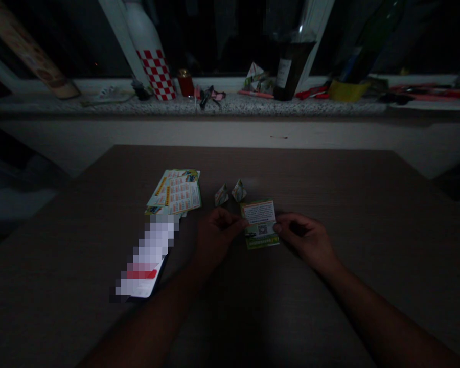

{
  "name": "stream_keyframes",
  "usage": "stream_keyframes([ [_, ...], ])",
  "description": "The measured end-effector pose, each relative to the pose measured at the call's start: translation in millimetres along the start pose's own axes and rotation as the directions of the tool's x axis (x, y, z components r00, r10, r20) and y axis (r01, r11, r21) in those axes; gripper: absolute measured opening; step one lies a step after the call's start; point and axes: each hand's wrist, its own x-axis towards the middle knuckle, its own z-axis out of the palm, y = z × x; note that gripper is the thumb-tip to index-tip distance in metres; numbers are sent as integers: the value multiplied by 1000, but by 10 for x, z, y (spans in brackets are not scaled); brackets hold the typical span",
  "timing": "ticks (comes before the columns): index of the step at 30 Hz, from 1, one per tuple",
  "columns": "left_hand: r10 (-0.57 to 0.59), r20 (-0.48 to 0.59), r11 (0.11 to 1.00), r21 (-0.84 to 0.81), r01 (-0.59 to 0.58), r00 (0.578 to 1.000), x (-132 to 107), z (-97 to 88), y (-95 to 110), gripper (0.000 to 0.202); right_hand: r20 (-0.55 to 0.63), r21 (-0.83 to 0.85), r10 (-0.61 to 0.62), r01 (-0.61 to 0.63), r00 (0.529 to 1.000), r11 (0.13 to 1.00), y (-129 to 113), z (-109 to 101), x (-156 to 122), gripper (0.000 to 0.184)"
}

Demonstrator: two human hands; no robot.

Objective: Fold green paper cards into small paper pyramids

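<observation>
Between my two hands is a small printed paper card [261,225], green and white with a QR code and lines of text. My left hand [219,235] pinches its left edge between thumb and fingers. On the opposite edge, my right hand [306,237] grips it the same way. Just beyond the card stand two small folded paper pieces, one on the left [221,194] and one on the right [238,190]. Farther left lies a loose pile of printed cards [182,194] with calendar-like grids.
A lit phone [149,260], partly pixelated, lies left of my left hand on the brown table [348,194]. Along the granite windowsill [214,106] stand a red-checked white bottle [157,66], a dark bottle [289,71], a red jar [185,83] and assorted small items.
</observation>
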Motion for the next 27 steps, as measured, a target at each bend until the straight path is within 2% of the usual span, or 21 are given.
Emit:
stream_keyframes([
  [3, 77, -2, 995, 57, -77, 997, -39, -13, 15, 30, 16, 60, 31, -32, 999, 998, -15, -18, 3, 20],
  [6, 246, 62, 931, 262, -254, 967, -86, -53, 60, 25, 61, 179, 68, -78, 996, 981, -12, -31, 8, 22],
  [9, 373, 245, 799, 406, -444, 895, -111, -101, 107, 19, 43, 296, 94, -103, 995, 950, 30, -45, 23, 27],
  [12, 456, 400, 698, 394, -598, 795, -102, -132, 105, 17, 21, 383, 151, -147, 988, 912, 66, -50, 33, 24],
  [14, 516, 403, 669, 362, -649, 756, -84, -134, 72, 13, 14, 422, 175, -164, 984, 892, 56, -44, 33, 21],
  [15, 524, 365, 682, 360, -636, 769, -74, -130, 52, 9, 4, 429, 179, -163, 984, 889, 40, -38, 31, 21],
  [17, 477, 247, 775, 335, -536, 844, -54, -110, 12, 6, -30, 410, 169, -142, 985, 901, -6, -20, 26, 21],
  [19, 316, 156, 913, 218, -345, 936, -33, -81, -20, 12, -65, 365, 147, -113, 987, 924, -53, 1, 22, 22],
  [20, 209, 143, 963, 139, -229, 967, -24, -65, -31, 17, -84, 339, 134, -98, 987, 936, -70, 13, 19, 22],
  [21, 105, 153, 991, 65, -116, 983, -17, -48, -39, 20, -98, 314, 122, -86, 988, 945, -81, 25, 15, 22],
  [23, -42, 196, 999, -10, 45, 980, -10, -18, -48, 24, -110, 279, 103, -68, 989, 958, -83, 48, 6, 23],
  [25, -101, 206, 995, 3, 103, 973, -16, 6, -47, 22, -93, 266, 91, -63, 991, 962, -68, 67, -4, 24],
  [27, -114, 184, 993, 43, 108, 976, -29, 22, -42, 19, -63, 252, 78, -60, 995, 966, -46, 78, -13, 27],
])
